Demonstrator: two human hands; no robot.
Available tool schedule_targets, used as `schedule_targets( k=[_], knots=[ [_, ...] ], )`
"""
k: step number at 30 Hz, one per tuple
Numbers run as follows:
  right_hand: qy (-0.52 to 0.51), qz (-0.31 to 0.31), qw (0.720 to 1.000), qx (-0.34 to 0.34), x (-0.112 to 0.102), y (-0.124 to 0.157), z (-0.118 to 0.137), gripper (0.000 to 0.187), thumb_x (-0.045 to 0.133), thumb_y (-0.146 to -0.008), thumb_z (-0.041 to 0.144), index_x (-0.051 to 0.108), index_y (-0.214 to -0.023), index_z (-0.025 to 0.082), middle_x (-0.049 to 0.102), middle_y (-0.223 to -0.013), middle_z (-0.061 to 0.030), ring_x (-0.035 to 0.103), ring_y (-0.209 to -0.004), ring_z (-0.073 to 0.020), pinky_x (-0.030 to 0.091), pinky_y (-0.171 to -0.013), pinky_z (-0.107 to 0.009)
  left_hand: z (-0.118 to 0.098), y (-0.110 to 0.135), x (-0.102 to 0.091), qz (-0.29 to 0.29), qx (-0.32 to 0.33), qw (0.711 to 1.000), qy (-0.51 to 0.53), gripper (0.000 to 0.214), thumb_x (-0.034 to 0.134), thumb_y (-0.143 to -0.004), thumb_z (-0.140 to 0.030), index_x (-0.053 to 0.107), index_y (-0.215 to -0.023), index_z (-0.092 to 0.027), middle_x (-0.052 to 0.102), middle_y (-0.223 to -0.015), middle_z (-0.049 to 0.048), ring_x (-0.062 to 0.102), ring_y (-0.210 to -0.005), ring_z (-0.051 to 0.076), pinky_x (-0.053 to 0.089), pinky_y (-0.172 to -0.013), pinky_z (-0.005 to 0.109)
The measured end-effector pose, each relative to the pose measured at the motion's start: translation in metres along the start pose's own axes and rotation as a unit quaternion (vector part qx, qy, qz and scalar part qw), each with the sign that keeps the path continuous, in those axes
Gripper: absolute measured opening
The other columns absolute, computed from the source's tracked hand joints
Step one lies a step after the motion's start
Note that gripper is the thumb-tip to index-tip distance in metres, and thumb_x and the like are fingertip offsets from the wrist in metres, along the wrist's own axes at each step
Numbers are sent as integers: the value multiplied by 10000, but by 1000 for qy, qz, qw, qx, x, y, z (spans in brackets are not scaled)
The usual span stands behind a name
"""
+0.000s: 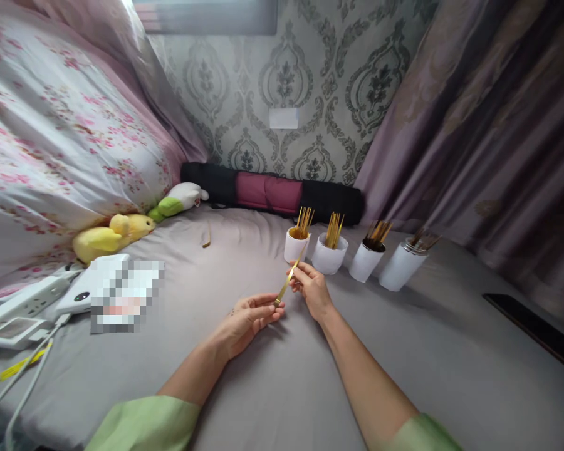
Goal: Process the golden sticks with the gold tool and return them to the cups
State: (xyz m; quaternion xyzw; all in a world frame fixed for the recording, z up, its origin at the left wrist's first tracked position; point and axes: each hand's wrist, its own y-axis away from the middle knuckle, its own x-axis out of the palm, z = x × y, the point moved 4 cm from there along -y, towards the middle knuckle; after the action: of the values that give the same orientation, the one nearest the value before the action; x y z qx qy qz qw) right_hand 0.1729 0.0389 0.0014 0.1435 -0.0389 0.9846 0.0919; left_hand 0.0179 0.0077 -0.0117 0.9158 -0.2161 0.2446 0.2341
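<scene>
Between my two hands is a thin, golden-yellow bamboo skewer, tilted, with a small thicker end at the bottom. My left hand pinches that lower end between thumb and fingers. Higher up, the fingers of my right hand are closed around the shaft, and its tip points up toward a white-wrapped cup holding several upright skewers. Beside that cup stand a wider white container, a white cup with a dark rim and a white-wrapped jar, each with sticks in it. Another skewer lies alone on the grey sheet.
A black and maroon roll lies along the wall. On the left are plush toys, a white power strip, a white device and cables. A dark flat object lies at the right.
</scene>
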Motion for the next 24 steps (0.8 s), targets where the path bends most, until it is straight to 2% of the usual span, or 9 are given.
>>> schedule_targets(
  k=[10,19,24],
  knots=[
    [53,-49,993,-93,-11,-5,14,445,587,-711,368,513,-1110,185,634,-782,-20,514,-537,-83,393,-463,-211,1,2,2,7,-21,1000,-19,323,635,-682,-49,561,-996,-57,640,-979,169,637,-807,159,478,-826,270],
    [75,-102,983,-137,-22,-8,17,556,585,-712,364,413,-1207,179,628,-773,-17,522,-528,-86,408,-460,-211,0,3,3,9,-26,999,-27,335,634,-682,-52,552,-1007,-41,626,-1005,195,636,-807,163,486,-795,256],
    [89,-108,978,-152,-22,-8,20,572,570,-728,357,379,-1241,193,628,-769,-10,525,-529,-87,412,-461,-208,0,3,3,3,-30,999,-25,351,635,-676,-38,546,-1015,-32,619,-1010,210,635,-803,169,491,-784,256]
  ],
)
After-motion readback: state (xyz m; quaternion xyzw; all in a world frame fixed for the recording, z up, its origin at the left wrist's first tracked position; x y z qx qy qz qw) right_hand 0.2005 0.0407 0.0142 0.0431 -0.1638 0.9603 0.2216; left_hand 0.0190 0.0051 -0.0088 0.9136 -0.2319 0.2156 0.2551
